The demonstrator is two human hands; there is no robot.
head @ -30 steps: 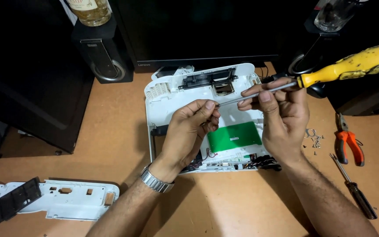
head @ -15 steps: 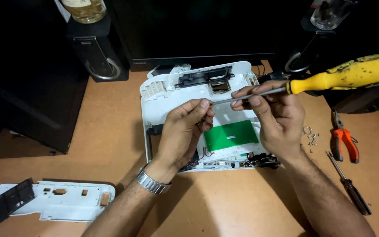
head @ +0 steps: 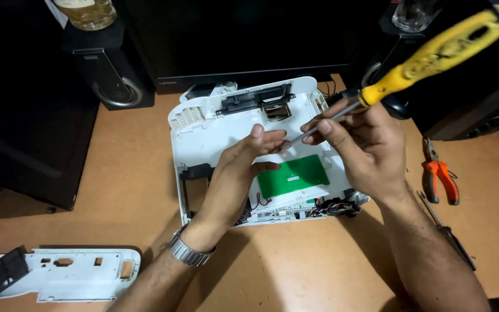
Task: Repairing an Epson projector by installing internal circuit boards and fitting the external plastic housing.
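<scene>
Both hands are up over the opened white device [head: 215, 130], which sits toward the far middle of the tabletop [head: 319, 271], its back edge against the dark monitor base [head: 249, 52]. The right hand [head: 365, 153] is closed around the metal shaft of a yellow-handled screwdriver [head: 434, 55], handle pointing up and away to the right, tip angled down toward the left hand. The left hand [head: 241, 173] has its fingers pinched narrow right at that tip; whether something tiny sits between them, I cannot tell. Beneath the hands a green circuit board [head: 293, 176] shows inside the casing, with a knot of wires [head: 336, 207] at the device's near edge. A metal wristwatch [head: 187, 251] rides on the left wrist. Over by the right edge lie orange-handled pliers [head: 437, 176], and just nearer, a slim dark screwdriver [head: 449, 234]. At the near left corner rests a detached white panel [head: 70, 274]. A black speaker [head: 105, 63] stands at the far left.
</scene>
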